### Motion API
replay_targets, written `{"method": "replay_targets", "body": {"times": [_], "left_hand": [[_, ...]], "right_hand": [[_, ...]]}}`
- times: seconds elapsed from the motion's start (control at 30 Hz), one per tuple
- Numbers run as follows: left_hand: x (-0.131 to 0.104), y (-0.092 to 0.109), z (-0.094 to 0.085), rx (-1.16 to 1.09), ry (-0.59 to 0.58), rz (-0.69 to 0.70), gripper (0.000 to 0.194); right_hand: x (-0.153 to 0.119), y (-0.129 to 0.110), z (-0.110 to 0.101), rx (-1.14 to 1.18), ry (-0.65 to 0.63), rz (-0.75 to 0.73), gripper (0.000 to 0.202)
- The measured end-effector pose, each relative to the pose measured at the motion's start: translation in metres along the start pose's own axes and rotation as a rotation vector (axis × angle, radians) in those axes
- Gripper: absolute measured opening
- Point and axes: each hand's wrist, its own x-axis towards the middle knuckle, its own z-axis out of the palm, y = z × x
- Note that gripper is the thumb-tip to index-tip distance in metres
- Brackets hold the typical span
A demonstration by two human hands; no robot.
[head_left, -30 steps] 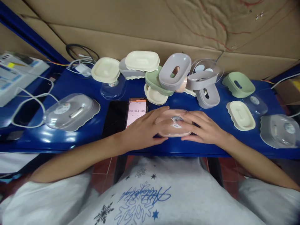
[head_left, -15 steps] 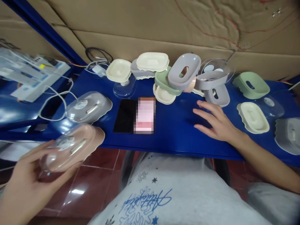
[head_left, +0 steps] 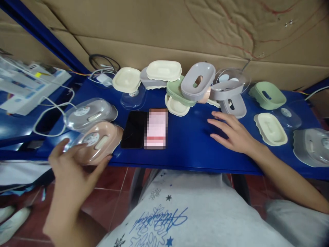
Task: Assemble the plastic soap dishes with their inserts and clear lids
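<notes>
My left hand is closed round the near side of a pink soap box with a clear lid, at the left front of the blue table. Just behind that box lies a grey soap box, also under a clear lid. My right hand is held over the table with its fingers spread and nothing in it. Near its fingertips is a grey tray with a slot. A black phone and a phone with a lit, blurred screen lie side by side between my hands.
Cream, green and grey soap box parts are heaped along the back. On the right are a green tray, a cream tray and a lidded grey box. A power strip and white cables are at the left.
My left hand has moved up and right with the pink soap box, from beyond the table's front edge to beside the black phone. The view has shifted slightly; my right hand keeps its pose.
</notes>
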Motion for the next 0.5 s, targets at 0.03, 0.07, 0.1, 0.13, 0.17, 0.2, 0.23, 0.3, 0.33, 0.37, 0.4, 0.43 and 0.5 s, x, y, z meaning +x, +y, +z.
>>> {"method": "replay_targets", "body": {"times": [0.03,0.07,0.1,0.13,0.17,0.2,0.23,0.3,0.33,0.37,0.4,0.43,0.5], "left_hand": [[-0.001,0.007,-0.001,0.046,0.052,-0.008,0.096],[0.000,0.016,-0.003,0.089,0.097,-0.012,0.097],[0.005,0.027,-0.007,0.121,0.121,-0.011,0.094],[0.013,0.039,-0.012,0.130,0.117,0.011,0.086],[0.025,0.052,-0.016,0.128,0.099,0.052,0.078],[0.040,0.066,-0.020,0.115,0.079,0.118,0.068],[0.057,0.080,-0.021,0.065,0.027,0.255,0.063],[0.096,0.108,-0.015,0.012,-0.084,0.419,0.054],[0.115,0.121,-0.007,0.018,-0.172,0.501,0.051],[0.134,0.132,0.003,0.018,-0.204,0.583,0.049],[0.151,0.141,0.015,0.026,-0.230,0.619,0.052],[0.166,0.148,0.028,0.035,-0.232,0.622,0.056],[0.190,0.153,0.052,0.049,-0.182,0.583,0.063]], "right_hand": [[0.000,0.002,0.000,-0.005,-0.003,0.006,0.072],[0.000,0.003,0.000,-0.011,-0.003,0.014,0.072],[0.001,0.005,0.000,-0.016,-0.001,0.022,0.071],[0.001,0.007,-0.001,-0.019,0.005,0.031,0.071],[0.001,0.008,-0.002,-0.020,0.015,0.039,0.071],[0.001,0.009,-0.004,-0.021,0.029,0.047,0.071],[0.001,0.010,-0.005,-0.023,0.042,0.053,0.071],[0.000,0.012,-0.008,-0.037,0.060,0.066,0.070],[0.000,0.013,-0.009,-0.049,0.063,0.073,0.069],[-0.001,0.015,-0.010,-0.062,0.060,0.084,0.067],[-0.003,0.018,-0.011,-0.076,0.057,0.098,0.066],[-0.004,0.022,-0.013,-0.090,0.057,0.117,0.064],[-0.009,0.030,-0.016,-0.115,0.063,0.160,0.060]]}}
